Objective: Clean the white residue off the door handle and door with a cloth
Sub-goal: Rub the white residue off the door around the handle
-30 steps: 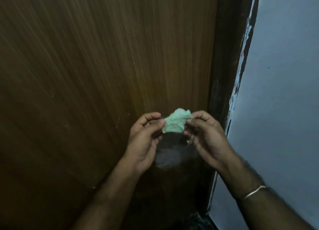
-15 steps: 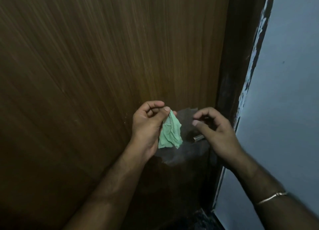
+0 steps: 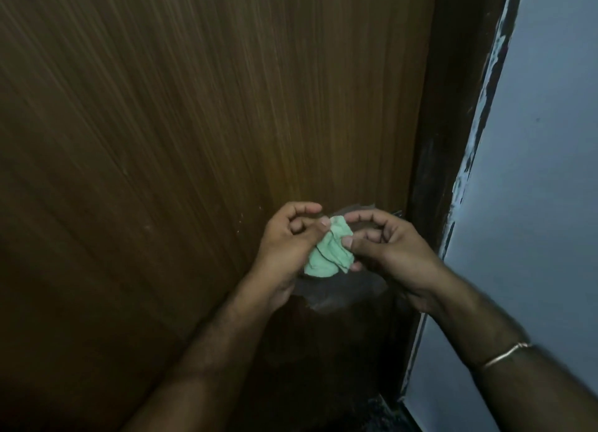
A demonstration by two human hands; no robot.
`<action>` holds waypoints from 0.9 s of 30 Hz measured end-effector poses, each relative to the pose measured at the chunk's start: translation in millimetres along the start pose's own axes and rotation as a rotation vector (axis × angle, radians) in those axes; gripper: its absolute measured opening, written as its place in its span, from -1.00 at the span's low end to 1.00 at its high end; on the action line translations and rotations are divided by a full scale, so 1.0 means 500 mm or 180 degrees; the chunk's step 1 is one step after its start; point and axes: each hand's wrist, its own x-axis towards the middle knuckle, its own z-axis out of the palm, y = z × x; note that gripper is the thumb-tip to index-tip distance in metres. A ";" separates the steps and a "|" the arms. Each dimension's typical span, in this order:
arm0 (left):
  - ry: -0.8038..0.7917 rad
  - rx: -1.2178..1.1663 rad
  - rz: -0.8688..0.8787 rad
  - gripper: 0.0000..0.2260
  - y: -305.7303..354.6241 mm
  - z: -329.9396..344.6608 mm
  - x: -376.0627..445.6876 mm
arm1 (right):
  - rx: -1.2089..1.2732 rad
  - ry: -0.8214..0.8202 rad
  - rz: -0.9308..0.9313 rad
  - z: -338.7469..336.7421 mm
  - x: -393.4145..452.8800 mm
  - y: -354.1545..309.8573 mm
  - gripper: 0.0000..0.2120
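A small crumpled light green cloth is held in front of the brown wooden door. My left hand pinches its upper left part between thumb and fingers. My right hand pinches its right side with thumb and curled fingers. A greyish white smear of residue shows on the door below and behind the hands. The door handle is mostly hidden behind my hands; a small metal bit shows at the door's edge.
A dark door frame with flaking paint runs along the door's right edge. A pale blue-grey wall fills the right side. A thin bangle sits on my right wrist.
My right hand let go of the cloth, which hung from my left hand alone, and has now come back and pinched it again. The cloth sits lower between both hands.
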 end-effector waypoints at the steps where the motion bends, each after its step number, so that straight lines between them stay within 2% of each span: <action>1: -0.0013 -0.0213 -0.0101 -0.80 0.003 -0.004 0.001 | 0.0069 0.0041 0.0065 -0.004 0.002 -0.005 -0.63; 3: -0.0021 -0.0625 -0.0247 -0.78 0.012 -0.011 0.006 | 0.0059 0.0191 0.0127 -0.017 0.004 -0.016 -0.59; 6: 0.0070 -0.0810 -0.0225 -0.80 0.017 -0.016 0.010 | 0.0094 0.0367 0.0180 -0.038 0.008 -0.032 -0.66; 9: 0.0245 -0.0532 0.0092 -0.86 0.010 -0.002 0.007 | 0.0651 0.0362 0.0446 -0.037 0.014 -0.032 -0.82; 12: 0.0452 0.0009 0.0532 -0.83 0.005 0.012 0.009 | 0.1142 0.0321 0.0609 -0.025 0.009 -0.023 -0.87; 14: 0.0509 0.0309 0.0814 -0.80 0.004 0.014 0.010 | 0.1161 0.0112 0.0541 -0.022 0.000 -0.014 -0.74; 16: 0.0531 0.0585 0.1036 -0.78 0.003 0.014 0.009 | 0.0800 0.0019 0.0423 -0.019 -0.007 -0.008 -0.54; 18: 0.0554 0.0689 0.1122 -0.77 -0.002 0.016 0.007 | 0.0581 -0.0035 0.0374 -0.013 -0.008 -0.001 -0.41; 23: 0.0547 0.0328 0.0888 -0.77 -0.014 0.029 0.010 | 0.1005 0.0037 0.0649 -0.020 -0.005 0.001 -0.35; 27: 0.0526 0.0353 0.0904 -0.77 -0.003 0.010 0.020 | 0.0359 -0.0339 0.0769 -0.056 -0.006 -0.028 -0.35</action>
